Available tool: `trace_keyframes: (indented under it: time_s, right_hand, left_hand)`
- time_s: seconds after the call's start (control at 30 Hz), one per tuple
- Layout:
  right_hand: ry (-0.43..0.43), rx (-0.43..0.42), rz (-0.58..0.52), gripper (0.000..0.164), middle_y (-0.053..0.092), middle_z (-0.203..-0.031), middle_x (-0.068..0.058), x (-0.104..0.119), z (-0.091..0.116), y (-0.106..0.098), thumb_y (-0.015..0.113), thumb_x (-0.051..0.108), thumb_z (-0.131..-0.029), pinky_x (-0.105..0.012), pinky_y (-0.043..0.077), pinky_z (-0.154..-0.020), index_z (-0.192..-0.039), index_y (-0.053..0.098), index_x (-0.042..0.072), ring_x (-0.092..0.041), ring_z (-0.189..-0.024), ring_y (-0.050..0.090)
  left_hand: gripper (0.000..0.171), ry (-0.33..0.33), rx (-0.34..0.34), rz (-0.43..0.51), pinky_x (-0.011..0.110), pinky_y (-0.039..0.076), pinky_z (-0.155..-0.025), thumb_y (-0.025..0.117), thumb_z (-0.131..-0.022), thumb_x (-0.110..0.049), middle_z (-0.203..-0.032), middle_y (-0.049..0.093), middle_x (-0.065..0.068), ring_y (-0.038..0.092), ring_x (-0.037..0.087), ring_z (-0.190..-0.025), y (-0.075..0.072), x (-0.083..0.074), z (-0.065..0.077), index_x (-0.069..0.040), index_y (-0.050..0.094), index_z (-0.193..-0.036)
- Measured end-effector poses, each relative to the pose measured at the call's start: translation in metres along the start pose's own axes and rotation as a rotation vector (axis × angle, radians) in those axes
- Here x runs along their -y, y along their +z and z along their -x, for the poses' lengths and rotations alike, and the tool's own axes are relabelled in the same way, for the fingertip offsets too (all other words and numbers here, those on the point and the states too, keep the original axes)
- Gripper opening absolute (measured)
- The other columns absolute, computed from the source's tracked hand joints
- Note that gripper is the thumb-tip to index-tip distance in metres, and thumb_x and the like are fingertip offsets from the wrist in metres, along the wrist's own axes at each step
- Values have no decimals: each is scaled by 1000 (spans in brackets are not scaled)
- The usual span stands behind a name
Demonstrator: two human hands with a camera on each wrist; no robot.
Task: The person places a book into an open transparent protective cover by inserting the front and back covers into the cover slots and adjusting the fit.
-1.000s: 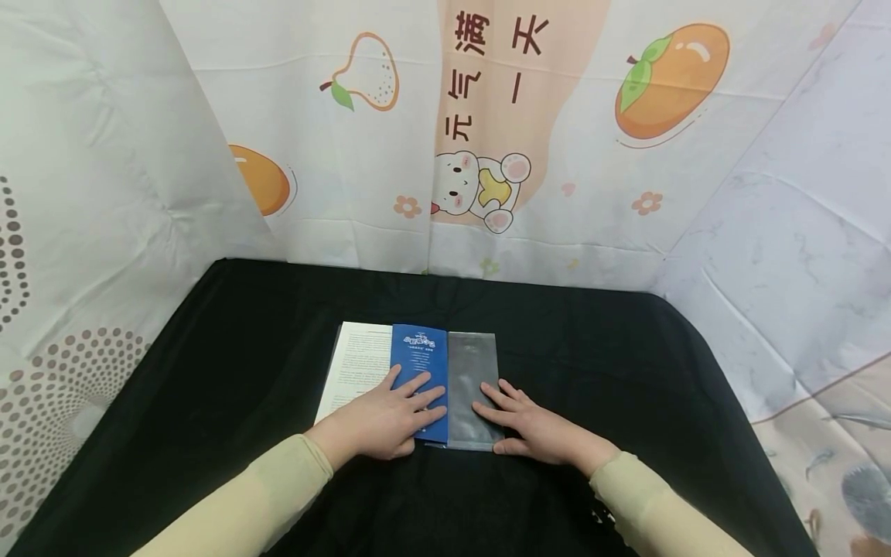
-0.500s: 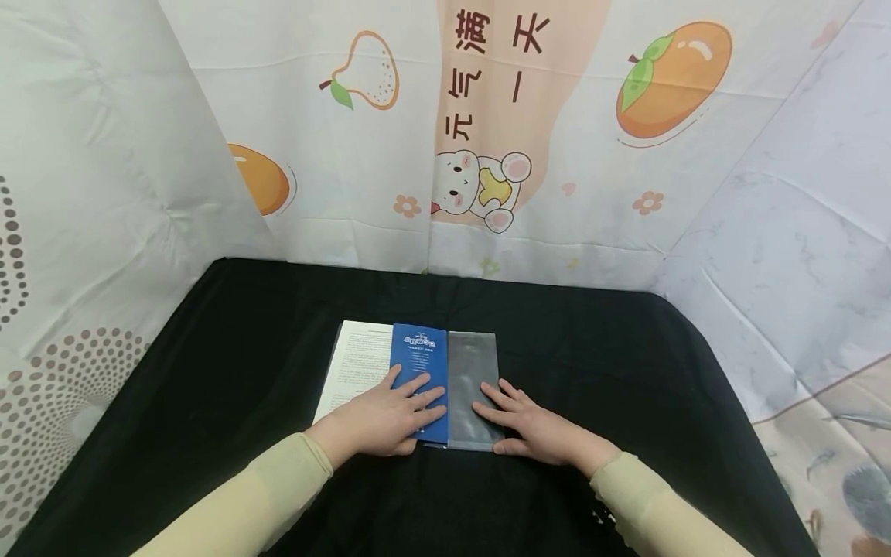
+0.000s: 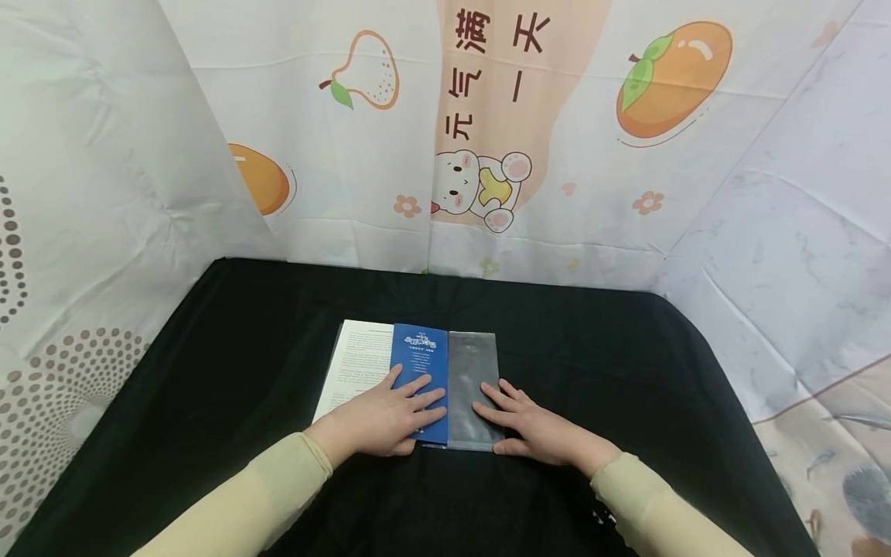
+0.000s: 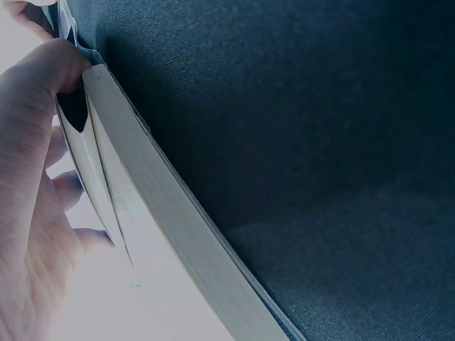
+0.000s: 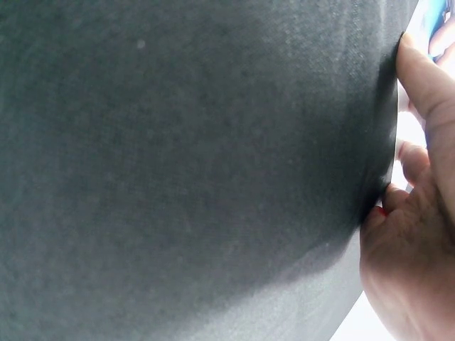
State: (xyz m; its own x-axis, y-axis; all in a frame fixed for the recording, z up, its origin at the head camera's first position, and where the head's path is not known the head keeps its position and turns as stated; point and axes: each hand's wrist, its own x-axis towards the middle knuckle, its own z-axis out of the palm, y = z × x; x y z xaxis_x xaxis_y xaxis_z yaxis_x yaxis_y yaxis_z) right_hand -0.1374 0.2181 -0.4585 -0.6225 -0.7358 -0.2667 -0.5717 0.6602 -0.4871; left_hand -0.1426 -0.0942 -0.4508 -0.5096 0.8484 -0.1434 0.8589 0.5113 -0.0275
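An open book [image 3: 356,360] lies on the black cloth, with a printed white page at left. Beside that page is a blue cover flap [image 3: 421,352] with white print. A clear plastic book cover [image 3: 473,360] extends flat to its right. My left hand [image 3: 386,414] rests on the blue flap with fingers spread. In the left wrist view, its thumb [image 4: 60,64] touches the corner of the book's thick page block [image 4: 170,206], by a gap under the flap. My right hand [image 3: 536,425] rests with extended fingers on the plastic's lower right part.
Black cloth [image 3: 592,348] covers the table around the book. A printed curtain [image 3: 313,186] hangs behind it. More fabric panels stand at the left [image 3: 83,232] and right [image 3: 786,232].
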Motion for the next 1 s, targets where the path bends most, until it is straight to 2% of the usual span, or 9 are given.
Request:
trace_keyframes:
  time_s: [1.0]
  right_hand:
    - [-22, -8, -17, 63, 7, -161, -8, -1, 0, 0, 54, 40, -98, -64, 18, -110, -152, 27, 23, -35, -143, -2]
  left_hand:
    - [56, 14, -17, -14, 66, 22, -108, 55, -95, -45, -154, 34, -1, 23, 28, -141, 2, 0, 0, -27, 41, -146]
